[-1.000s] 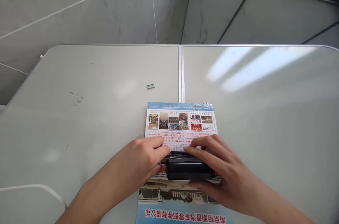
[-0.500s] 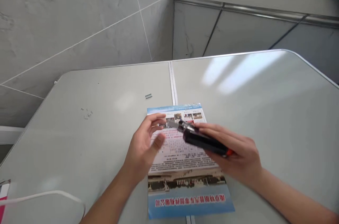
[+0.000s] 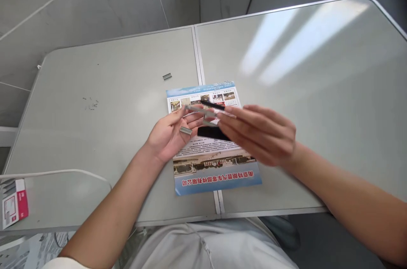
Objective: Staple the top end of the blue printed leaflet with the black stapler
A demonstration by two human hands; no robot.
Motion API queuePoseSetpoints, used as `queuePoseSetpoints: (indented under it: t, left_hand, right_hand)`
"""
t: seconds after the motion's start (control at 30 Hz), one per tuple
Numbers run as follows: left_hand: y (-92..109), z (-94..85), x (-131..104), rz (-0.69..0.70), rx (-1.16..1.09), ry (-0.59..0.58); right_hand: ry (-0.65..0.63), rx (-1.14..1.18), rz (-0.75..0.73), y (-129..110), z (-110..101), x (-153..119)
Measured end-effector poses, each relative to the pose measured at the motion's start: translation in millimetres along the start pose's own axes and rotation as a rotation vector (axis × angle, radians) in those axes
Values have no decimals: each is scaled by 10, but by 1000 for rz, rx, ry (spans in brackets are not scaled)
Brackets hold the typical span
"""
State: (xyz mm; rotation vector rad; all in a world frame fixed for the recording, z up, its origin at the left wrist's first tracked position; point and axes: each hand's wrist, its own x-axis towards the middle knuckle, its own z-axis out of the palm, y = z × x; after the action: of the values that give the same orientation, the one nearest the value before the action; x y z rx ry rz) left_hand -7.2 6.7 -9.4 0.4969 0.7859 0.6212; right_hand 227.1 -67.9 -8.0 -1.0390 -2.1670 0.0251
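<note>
My right hand (image 3: 260, 133) grips a black stapler (image 3: 213, 133), whose arms are spread apart with the metal magazine between them. My left hand (image 3: 168, 135) is cupped palm up at the stapler's front end, its thumb by the metal tip. A short strip of staples (image 3: 185, 131) rests in the left palm. Under both hands lies a printed leaflet (image 3: 219, 180) with photos and red lettering, upside down to me. Farther back on the table is another small strip of staples (image 3: 167, 76). My right fingers hide part of the stapler.
The pale table (image 3: 127, 74) has a metal seam down its middle. Loose bent staples (image 3: 90, 103) are scattered on the left. A white cable (image 3: 63, 172) crosses near a red and white box (image 3: 15, 203) at the left edge. Tiled wall stands behind.
The view has tilted downward. The stapler's arms now show spread apart, a staple strip has come into sight in my left palm, and my left fingers have moved under the stapler's front.
</note>
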Motion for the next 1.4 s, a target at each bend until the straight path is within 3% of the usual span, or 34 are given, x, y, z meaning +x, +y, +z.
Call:
queuePoseSetpoints:
  t: [0.07, 0.17, 0.23, 0.3, 0.43, 0.6, 0.8, 0.93, 1.2, 1.27, 1.4]
  left_hand:
    - [23, -22, 6, 0, 0, 52]
    - [110, -55, -27, 108, -23, 132]
    - [178, -71, -62, 188, -51, 148]
    - [223, -79, -84, 252, -80, 164]
    - [224, -89, -74, 374, -127, 189]
    - [233, -182, 25, 462, -102, 61]
    - [244, -234, 50, 531, 33, 48]
    - [178, -178, -5, 517, 158, -56]
    - [113, -260, -7, 503, 263, -84]
    - [80, -245, 1, 529, 281, -91]
    - [18, -130, 19, 528, 330, -137]
  right_hand:
    - [102, -42, 146, -4, -12, -12]
    - [239, -16, 407, -59, -33, -18]
    - [240, 42, 515, -105, -41, -24]
    - [160, 132, 562, -141, -34, -34]
    - [-61, 379, 481, -184, 43, -59]
    - [-176, 539, 385, -154, 187, -78]
    - [-268, 503, 336, -79, 237, -44]
    - [-297, 487, 328, -80, 220, 4]
    - [-447, 413, 286, 114, 27, 88]
    - [-400, 411, 202, 176, -7, 85]
    - [-78, 231, 80, 264, 28, 88]
